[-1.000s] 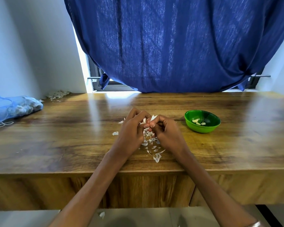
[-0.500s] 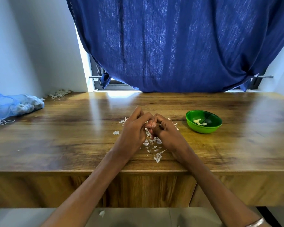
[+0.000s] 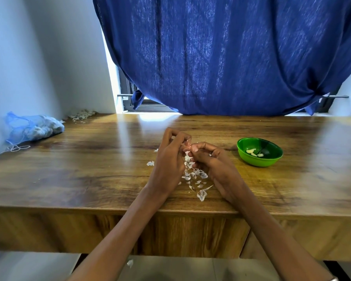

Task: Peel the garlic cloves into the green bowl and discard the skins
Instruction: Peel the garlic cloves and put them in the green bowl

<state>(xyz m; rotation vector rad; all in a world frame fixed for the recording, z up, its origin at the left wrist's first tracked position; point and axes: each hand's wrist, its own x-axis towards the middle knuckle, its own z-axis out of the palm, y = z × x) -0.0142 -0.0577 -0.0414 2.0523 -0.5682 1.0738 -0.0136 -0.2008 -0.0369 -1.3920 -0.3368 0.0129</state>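
Both hands have lifted slightly off the desk (image 3: pixel 73 171) since a second ago, and the left fingers have opened up a little above the clove. At the desk's centre the left hand (image 3: pixel 167 163) and right hand (image 3: pixel 215 165) meet fingertip to fingertip, pinching a garlic clove (image 3: pixel 187 148) between them; only a pale sliver of it and some torn skin show between the curled fingers. A ring sits on one right finger. Under and between the hands lies a scatter of white skins (image 3: pixel 193 177), running toward 6 o'clock to the desk's near edge. At 3 o'clock from the hands, well apart, stands the green bowl (image 3: pixel 259 159) with a few peeled cloves (image 3: pixel 252 152) inside. Far off at 9 o'clock a blue bag (image 3: pixel 33 128) rests against the wall, with more skins heaped in the corner just beyond it. One skin lies on the floor below.
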